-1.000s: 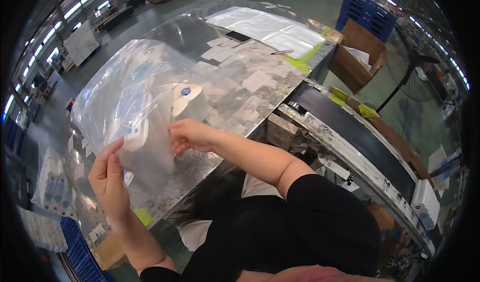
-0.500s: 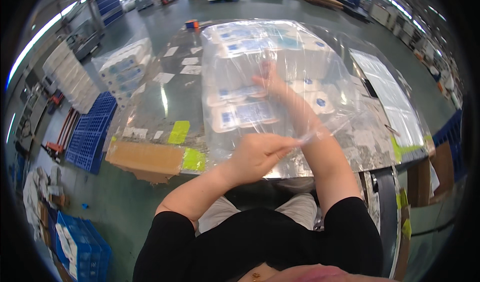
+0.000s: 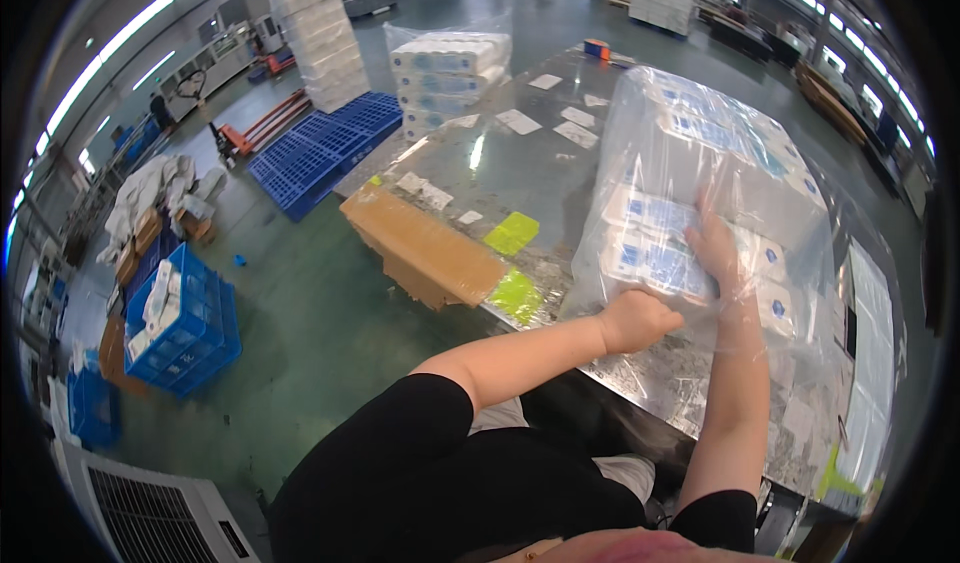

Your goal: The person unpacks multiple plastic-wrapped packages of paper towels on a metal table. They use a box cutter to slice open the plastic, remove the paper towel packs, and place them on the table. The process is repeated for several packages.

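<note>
Warehouse floor, green-painted, seen from above; work surface was a metal-topped table [image 3: 520,178] with a shiny, scuffed face, running away from the person toward the upper right. On it, at the near right, lay a large clear plastic bag [image 3: 700,193] filled with white rectangular packs bearing blue labels, stacked in rows. Left hand [image 3: 640,320] was closed in a fist on the bag's near lower edge, fingers curled tight around gathered film. Right hand [image 3: 718,253] was pushed inside the bag's mouth, lying flat against the packs with fingers extended and close together; the film draped over its wrist. Judgement: the film is thin, soft and slippery, and likely to stretch or tear if pulled at one point; the load looks bulky yet fairly light, and compressible. Best hold would be the bunched open end or underneath the stack, not the loose skin. Elsewhere on the table: a flat brown cardboard piece [image 3: 425,243] at the near left edge, two yellow-green square tags [image 3: 512,233] just beside it, and several small white rectangular slips [image 3: 560,123] scattered farther out. A second wrapped stack of white-and-blue packs [image 3: 450,68] stood at the far left corner. On the floor: blue pallets [image 3: 325,148] and a blue crate [image 3: 180,318].
</note>
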`<state>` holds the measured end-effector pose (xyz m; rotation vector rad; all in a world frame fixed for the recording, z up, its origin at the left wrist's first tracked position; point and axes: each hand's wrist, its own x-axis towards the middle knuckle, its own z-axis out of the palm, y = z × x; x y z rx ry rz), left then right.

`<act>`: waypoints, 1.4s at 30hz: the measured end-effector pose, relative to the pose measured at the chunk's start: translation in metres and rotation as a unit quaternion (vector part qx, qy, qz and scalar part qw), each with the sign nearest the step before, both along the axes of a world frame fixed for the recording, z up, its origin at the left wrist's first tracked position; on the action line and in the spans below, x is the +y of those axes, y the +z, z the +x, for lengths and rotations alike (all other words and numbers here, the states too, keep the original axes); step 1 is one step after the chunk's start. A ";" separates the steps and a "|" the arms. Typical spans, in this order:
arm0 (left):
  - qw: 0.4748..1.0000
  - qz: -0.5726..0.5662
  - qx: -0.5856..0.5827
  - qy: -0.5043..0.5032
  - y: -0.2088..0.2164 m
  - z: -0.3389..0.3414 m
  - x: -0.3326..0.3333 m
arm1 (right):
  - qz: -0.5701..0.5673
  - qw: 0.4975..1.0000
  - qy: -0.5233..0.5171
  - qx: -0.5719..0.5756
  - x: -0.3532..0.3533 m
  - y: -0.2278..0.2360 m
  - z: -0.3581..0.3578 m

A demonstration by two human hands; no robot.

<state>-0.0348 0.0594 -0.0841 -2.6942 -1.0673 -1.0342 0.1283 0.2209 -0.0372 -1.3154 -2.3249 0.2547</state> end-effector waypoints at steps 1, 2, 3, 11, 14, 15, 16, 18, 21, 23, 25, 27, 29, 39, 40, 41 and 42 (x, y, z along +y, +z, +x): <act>0.999 0.037 -0.009 0.001 -0.002 0.001 0.003 | 0.056 0.997 0.009 -0.060 -0.004 -0.004 0.006; 0.997 0.069 -0.019 0.003 -0.005 0.001 0.002 | 0.108 0.987 0.020 -0.120 -0.014 -0.006 0.008; 0.994 0.102 -0.028 0.004 -0.008 0.001 0.003 | 0.096 0.988 0.006 -0.120 -0.025 -0.006 0.013; 0.985 0.172 -0.013 0.011 -0.025 -0.018 0.017 | 0.123 0.944 -0.229 -0.203 -0.192 -0.026 0.108; 0.986 0.159 -0.047 -0.024 -0.038 -0.017 0.021 | 0.146 0.942 -0.291 -0.081 -0.261 -0.046 0.201; 0.984 0.167 -0.065 -0.014 -0.040 -0.017 0.021 | 0.167 0.920 -0.351 -0.060 -0.285 -0.046 0.225; 0.982 0.172 -0.082 -0.005 -0.039 -0.018 0.020 | 0.188 0.892 -0.409 -0.038 -0.307 -0.045 0.249; 0.990 0.134 -0.032 0.012 -0.036 -0.019 0.014 | 0.241 0.807 -0.530 -0.099 -0.352 -0.045 0.301; 0.992 0.127 -0.020 0.014 -0.036 -0.017 0.015 | 0.181 0.709 -0.659 -0.175 -0.414 -0.051 0.366; 0.990 0.140 -0.030 0.004 -0.040 -0.014 0.019 | 0.114 0.666 -0.724 -0.137 -0.449 -0.066 0.405; 0.988 0.150 -0.043 0.001 -0.041 -0.013 0.020 | 0.054 0.682 -0.728 0.047 -0.455 -0.083 0.426; 0.986 0.162 -0.048 0.004 -0.036 -0.010 0.019 | 0.105 0.684 -0.722 0.023 -0.433 -0.103 0.423; 0.983 0.177 -0.031 0.027 -0.034 -0.014 0.017 | 0.085 0.725 -0.660 0.176 -0.380 -0.080 0.377; 0.983 0.181 -0.043 -0.014 -0.039 -0.012 0.024 | 0.226 0.693 -0.660 -0.184 -0.415 -0.018 0.344; 0.983 0.178 -0.040 -0.012 -0.038 -0.011 0.023 | 0.206 0.677 -0.681 -0.186 -0.429 -0.010 0.351; 0.984 0.175 -0.040 -0.015 -0.038 -0.011 0.023 | 0.185 0.642 -0.716 -0.201 -0.442 -0.005 0.361; 0.984 0.172 -0.040 -0.017 -0.037 -0.011 0.024 | 0.164 0.606 -0.749 -0.214 -0.458 -0.001 0.373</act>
